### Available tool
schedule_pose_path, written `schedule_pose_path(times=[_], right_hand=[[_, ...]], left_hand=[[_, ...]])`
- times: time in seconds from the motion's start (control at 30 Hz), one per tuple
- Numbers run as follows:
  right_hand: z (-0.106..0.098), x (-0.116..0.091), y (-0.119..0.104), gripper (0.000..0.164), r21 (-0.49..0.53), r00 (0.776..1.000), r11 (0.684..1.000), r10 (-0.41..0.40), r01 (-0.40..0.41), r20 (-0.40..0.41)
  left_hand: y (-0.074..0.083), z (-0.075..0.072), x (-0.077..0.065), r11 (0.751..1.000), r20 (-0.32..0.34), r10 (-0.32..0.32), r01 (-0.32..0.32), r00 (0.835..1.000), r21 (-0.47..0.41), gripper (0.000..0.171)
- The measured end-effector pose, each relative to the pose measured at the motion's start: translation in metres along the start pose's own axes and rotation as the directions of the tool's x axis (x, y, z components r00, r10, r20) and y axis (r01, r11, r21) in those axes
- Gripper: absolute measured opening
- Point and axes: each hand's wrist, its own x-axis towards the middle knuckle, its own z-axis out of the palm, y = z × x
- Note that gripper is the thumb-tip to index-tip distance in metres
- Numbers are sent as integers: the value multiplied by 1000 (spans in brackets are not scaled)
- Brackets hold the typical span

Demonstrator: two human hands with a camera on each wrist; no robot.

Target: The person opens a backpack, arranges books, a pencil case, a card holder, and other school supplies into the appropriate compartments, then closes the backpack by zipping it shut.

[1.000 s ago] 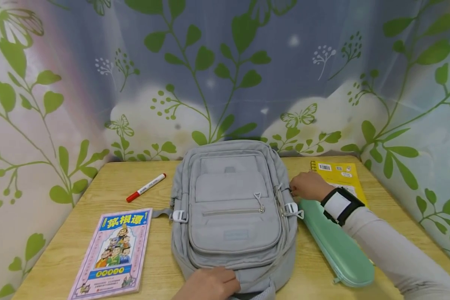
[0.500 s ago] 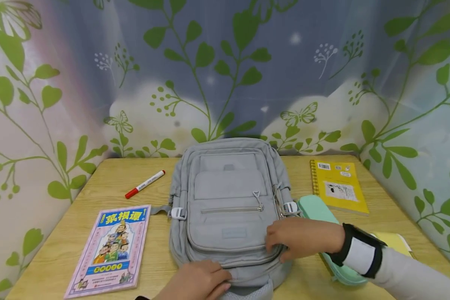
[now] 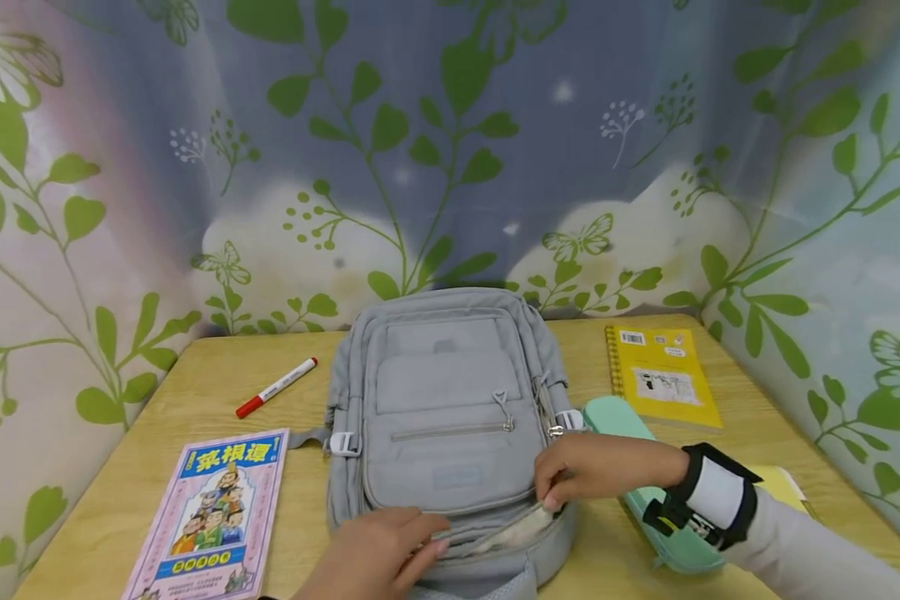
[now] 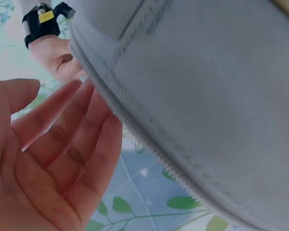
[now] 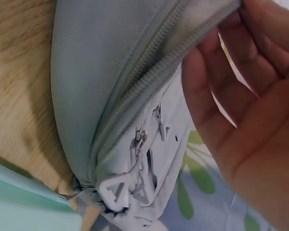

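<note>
A grey backpack (image 3: 442,383) lies on the wooden table, its front pocket facing up. Its main zipper is undone along the near end, and a pale lining (image 3: 521,531) shows in the gap. My right hand (image 3: 607,472) pinches the zipper edge (image 5: 202,33) at the near right corner and lifts it. At the near end, my left hand (image 3: 378,554) touches the same opening; in the left wrist view its fingers (image 4: 81,139) are nearly straight against the zipper edge, the thumb apart. What is inside the backpack is hidden.
Left of the backpack lie a pink and blue book (image 3: 213,517) and a red-capped marker (image 3: 277,387). On the right are a mint-green pencil case (image 3: 615,414), partly under my right arm, a yellow spiral notebook (image 3: 663,375) and another yellow item (image 3: 780,486).
My right hand has come from the backpack's right side buckle to its near right corner and lifted the zipper edge, widening the opening. My left hand stays at the near end.
</note>
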Motion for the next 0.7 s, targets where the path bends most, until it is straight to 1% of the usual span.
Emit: schedule_pose_path(times=[0.07,0.1,0.17,0.23,0.3,0.33,0.4,0.43,0.5,0.57,0.6,0.63,0.67,0.7], right_hand=[[-2,-2,0,11,50,997,998,33,-29,-70],[-3,-2,-1,11,66,992,997,50,-43,-114],[-7,-2,-6,12,75,973,995,81,-66,-215],[-11,-2,-13,12,82,942,992,114,-92,-317],[-18,-2,-21,12,79,898,988,151,-130,-413],[-21,-3,-25,11,76,875,986,168,-150,-455],[-27,-6,-32,11,86,835,980,198,-180,-514],[-30,-8,-35,11,97,819,977,211,-188,-534],[-36,-12,-36,12,104,800,975,222,-198,-558],[-44,-16,-35,13,112,798,971,239,-213,-554],[-49,-17,-34,14,109,789,965,257,-237,-558],[-54,-18,-31,16,101,773,958,276,-268,-571],[-60,-20,-26,18,86,751,945,304,-315,-587],[-67,-21,-20,23,81,724,923,347,-376,-596]], left_hand=[[1,-2,0,999,-19,-46,45,999,-24,30],[1,-2,0,998,-38,-53,52,998,-19,34],[1,-1,0,1000,-102,-24,25,994,6,47],[-1,2,2,999,-172,22,-13,985,53,66],[-4,4,7,993,-227,52,-25,972,119,87],[-6,4,10,988,-250,55,-17,967,155,95],[-11,3,19,975,-297,49,19,954,223,104],[-13,1,24,969,-320,41,40,947,243,103],[-17,-5,33,962,-372,33,72,928,264,93],[-20,-15,44,961,-424,34,86,905,261,77],[-21,-20,48,964,-443,34,88,896,251,70],[-21,-26,53,968,-462,35,86,886,238,63],[-21,-31,58,969,-480,36,87,877,232,57],[-21,-36,62,968,-496,37,91,867,232,52]])
